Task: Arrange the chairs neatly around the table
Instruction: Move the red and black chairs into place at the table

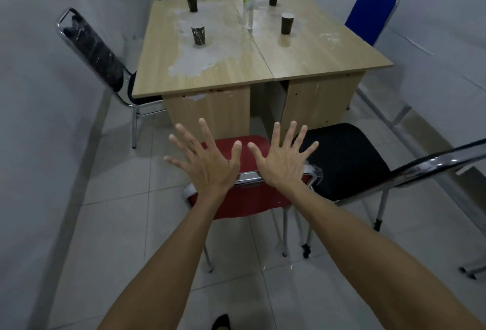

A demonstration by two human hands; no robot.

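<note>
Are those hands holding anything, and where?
Nothing is held. The left hand and right hand are spread open above the red chair.

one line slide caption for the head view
Both open hands, left and right, spread above the red chair facing the wooden table.

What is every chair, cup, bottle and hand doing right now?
Left hand: open, fingers spread, above the red chair.
Right hand: open, fingers spread.
Red chair: upright, seat short of the table.
Black chair on the right: turned at an angle.
Black chair on the left: seat partly under the table.
Blue chair: upright beside the table.
Four cups: standing.
Bottle: upright, capped.
</note>
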